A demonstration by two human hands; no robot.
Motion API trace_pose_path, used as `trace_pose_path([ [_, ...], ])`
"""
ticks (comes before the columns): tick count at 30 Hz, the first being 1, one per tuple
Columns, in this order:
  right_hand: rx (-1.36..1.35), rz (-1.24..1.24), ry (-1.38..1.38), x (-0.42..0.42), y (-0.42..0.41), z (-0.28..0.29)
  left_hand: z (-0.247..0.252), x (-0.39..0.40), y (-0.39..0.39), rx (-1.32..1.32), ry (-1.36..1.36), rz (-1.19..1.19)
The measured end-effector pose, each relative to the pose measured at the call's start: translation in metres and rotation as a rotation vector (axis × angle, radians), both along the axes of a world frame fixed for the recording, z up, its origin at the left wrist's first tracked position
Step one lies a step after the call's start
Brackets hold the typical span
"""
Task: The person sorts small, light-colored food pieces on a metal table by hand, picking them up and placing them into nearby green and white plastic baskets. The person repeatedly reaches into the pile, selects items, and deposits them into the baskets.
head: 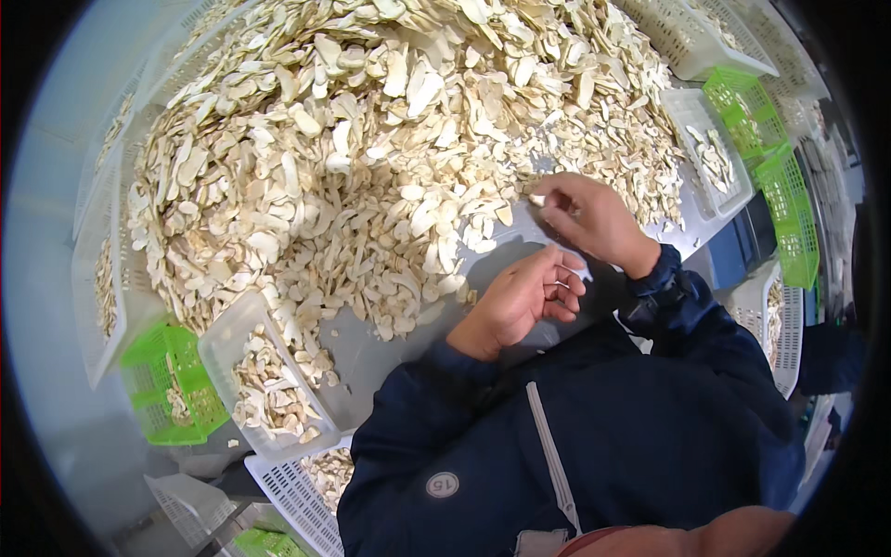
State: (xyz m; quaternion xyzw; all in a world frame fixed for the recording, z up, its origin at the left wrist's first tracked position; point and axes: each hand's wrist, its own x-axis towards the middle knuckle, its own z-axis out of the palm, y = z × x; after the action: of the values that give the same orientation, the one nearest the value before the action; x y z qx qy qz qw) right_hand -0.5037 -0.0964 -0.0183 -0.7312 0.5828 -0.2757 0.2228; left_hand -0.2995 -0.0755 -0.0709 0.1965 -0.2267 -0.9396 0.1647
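A large heap of pale dried slices [362, 153], apparently mushroom, covers much of the grey metal table [515, 244] before me. At the heap's near right edge, my right hand [592, 216] is shut on a small pale slice [537, 200] between thumb and fingers. My left hand [525, 299] is closer to my body, over bare metal, its fingers half curled and apart. I see nothing held in it, though part of the palm is hidden.
Left of me, a white plastic tray [223, 348] holds slices, beside a green basket [132, 411]. Another white tray [741, 174] with a few slices lies at right, near green baskets [786, 216]. White perforated crates [724, 52] line the table's edges.
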Motion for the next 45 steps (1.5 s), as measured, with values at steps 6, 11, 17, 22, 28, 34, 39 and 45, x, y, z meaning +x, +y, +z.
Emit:
trace_pose_path([
  [6, 0.319, -0.080, -0.113, -0.030, 0.020, 0.027, 0.002, -0.003, 0.004, 0.134, 0.045, 0.102],
  [11, -0.088, -0.019, 0.160, -0.025, 0.003, 0.005, -0.001, -0.001, 0.003, 0.137, 0.042, 0.079],
  [17, -0.086, -0.117, 0.192, -0.033, 0.003, -0.001, 0.000, -0.001, 0.004, 0.080, 0.048, 0.135],
  [22, -0.113, -0.072, 0.189, -0.025, 0.012, -0.002, 0.002, -0.001, 0.003, 0.083, 0.046, 0.119],
  [28, 0.011, -0.203, 0.162, -0.024, 0.013, 0.011, 0.006, 0.000, 0.001, 0.069, 0.043, 0.147],
  [34, 0.164, -0.024, -0.129, -0.029, 0.024, 0.018, 0.005, -0.003, 0.004, 0.169, 0.034, 0.208],
  [39, -0.163, -0.031, 0.268, -0.021, 0.011, -0.012, 0.000, 0.004, 0.001, 0.009, 0.013, 0.170],
  [45, -0.020, -0.209, 0.149, -0.030, 0.013, 0.006, 0.015, 0.004, 0.001, -0.021, -0.075, 0.166],
])
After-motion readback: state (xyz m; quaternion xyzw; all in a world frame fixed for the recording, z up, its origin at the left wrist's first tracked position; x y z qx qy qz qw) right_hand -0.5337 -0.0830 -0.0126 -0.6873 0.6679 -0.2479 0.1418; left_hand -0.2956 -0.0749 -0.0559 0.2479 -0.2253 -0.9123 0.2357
